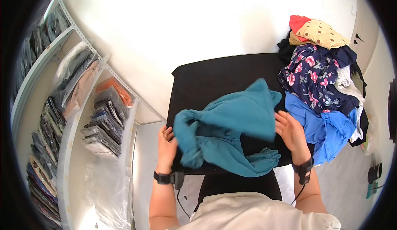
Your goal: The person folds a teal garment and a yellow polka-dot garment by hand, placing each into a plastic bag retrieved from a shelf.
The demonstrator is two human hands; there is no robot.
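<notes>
A teal garment [223,122], long-sleeved by its look, lies bunched and partly blurred on the black-covered table [223,73]. One gathered cuff rests toward the table's front edge. At the garment's left side is my left hand [167,143], its fingers loosely bent and apart, right at the cloth's edge. My right hand [290,131] is on the opposite side, palm turned inward, fingers stretched out with their tips at the fabric's right edge. Each wrist carries a black strap with a small device and a cable.
On the table's right is a heap of clothes: a blue garment [331,130], a navy floral one [310,77] and a yellow dotted one [322,33]. Shelving [68,147] on the left holds plastic-wrapped folded clothes [106,122]. A white wall [165,19] stands behind the table.
</notes>
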